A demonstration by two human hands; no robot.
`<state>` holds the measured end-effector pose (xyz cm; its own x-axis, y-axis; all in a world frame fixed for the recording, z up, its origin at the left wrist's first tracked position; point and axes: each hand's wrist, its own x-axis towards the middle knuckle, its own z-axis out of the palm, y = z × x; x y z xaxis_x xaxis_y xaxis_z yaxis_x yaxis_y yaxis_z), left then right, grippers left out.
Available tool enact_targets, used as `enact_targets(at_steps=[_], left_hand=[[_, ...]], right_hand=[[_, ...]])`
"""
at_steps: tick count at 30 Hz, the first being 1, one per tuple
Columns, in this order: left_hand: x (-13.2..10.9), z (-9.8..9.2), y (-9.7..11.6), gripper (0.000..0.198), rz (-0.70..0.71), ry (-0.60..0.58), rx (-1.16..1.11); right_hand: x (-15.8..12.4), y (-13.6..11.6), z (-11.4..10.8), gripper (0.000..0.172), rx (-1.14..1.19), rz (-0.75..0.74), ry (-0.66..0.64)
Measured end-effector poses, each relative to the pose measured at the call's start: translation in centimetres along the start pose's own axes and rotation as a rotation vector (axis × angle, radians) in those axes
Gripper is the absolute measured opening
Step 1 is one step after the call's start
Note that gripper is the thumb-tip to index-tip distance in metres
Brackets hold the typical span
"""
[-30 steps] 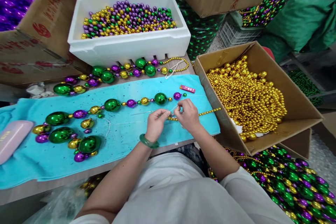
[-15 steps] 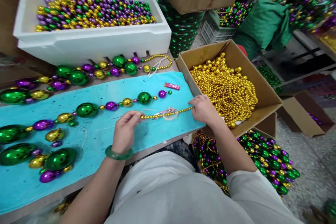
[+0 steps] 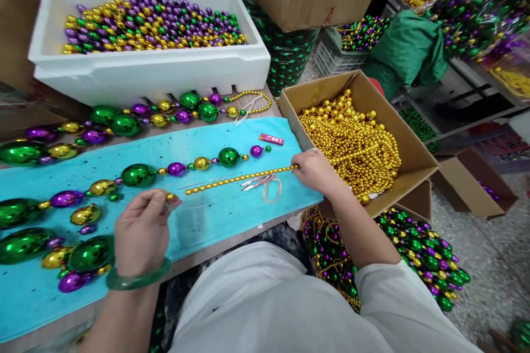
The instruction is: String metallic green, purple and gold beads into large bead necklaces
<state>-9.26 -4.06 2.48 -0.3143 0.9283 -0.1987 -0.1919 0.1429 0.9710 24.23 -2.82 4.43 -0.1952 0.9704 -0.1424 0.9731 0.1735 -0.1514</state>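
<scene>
My right hand [image 3: 317,172] pinches one end of a short string of small gold beads [image 3: 240,177], held out over the blue cloth [image 3: 223,215]. The string's other end points left and hangs free. My left hand [image 3: 143,229], with a green bangle at the wrist, is closed, and a small gold bead [image 3: 170,197] shows at its fingertips. Under the gold string lie small scissors [image 3: 257,182] and a loop of pale cord [image 3: 272,191]. Behind it, a strand of large green, gold and purple beads [image 3: 138,175] lies across the cloth.
A white foam box [image 3: 153,69] of mixed beads stands at the back. To the right, a cardboard box [image 3: 399,135] holds gold bead strings. A small pink packet [image 3: 272,139] lies on the cloth. Bead strands [image 3: 422,253] are piled low on the right.
My left hand has moved left and toward me, away from the gold bead string, whose left end is now free. My right hand still holds the other end.
</scene>
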Motion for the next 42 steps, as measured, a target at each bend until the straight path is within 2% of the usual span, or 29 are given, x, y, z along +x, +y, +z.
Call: enact_targets(at_steps=[3, 5, 11, 16, 18, 23, 27, 30, 33, 39, 42], left_hand=[[0.6, -1.5, -0.5, 0.020, -0.049, 0.056, 0.045], [0.7, -2.0, -1.0, 0.021, -0.087, 0.078, 0.073], [0.7, -2.2, -1.9, 0.018, -0.088, 0.125, 0.128], [0.7, -2.4, -1.9, 0.022, -0.066, 0.134, 0.209], [1.0, -3.0, -1.8, 0.027, -0.111, 0.095, 0.262], [2.2, -6.1, -0.5, 0.031, -0.169, -0.191, 0.595], [2.4, -7.8, 1.0, 0.031, -0.111, -0.260, 0.775], [2.2, -7.8, 1.5, 0.036, -0.125, -0.231, 0.849], [2.1, -7.7, 1.5, 0.040, -0.184, -0.200, 0.884], [2.5, -8.4, 1.1, 0.031, -0.248, -0.120, 1.109], [2.5, -8.0, 1.0, 0.024, -0.277, -0.080, 1.129]], right_hand=[[-0.7, 2.1, -1.2, 0.015, 0.123, 0.010, 0.019], [-1.1, 2.7, -1.3, 0.015, 0.211, -0.022, 0.016], [-0.9, 1.8, 0.1, 0.017, 0.236, -0.141, 0.012], [-0.3, 1.7, 1.1, 0.020, 0.221, -0.154, 0.004], [-0.3, 1.8, 1.6, 0.021, 0.240, -0.125, -0.034], [-0.2, 1.2, 1.8, 0.027, 0.264, -0.073, -0.121], [-0.1, -0.7, 1.1, 0.030, 0.366, -0.150, -0.160], [0.3, -2.1, 1.2, 0.030, 0.427, -0.205, -0.154], [0.8, -2.3, 1.9, 0.034, 0.401, -0.210, -0.182], [0.7, -0.1, 2.2, 0.046, 0.264, -0.062, -0.271], [0.4, 0.6, 2.2, 0.036, 0.278, -0.015, -0.247]])
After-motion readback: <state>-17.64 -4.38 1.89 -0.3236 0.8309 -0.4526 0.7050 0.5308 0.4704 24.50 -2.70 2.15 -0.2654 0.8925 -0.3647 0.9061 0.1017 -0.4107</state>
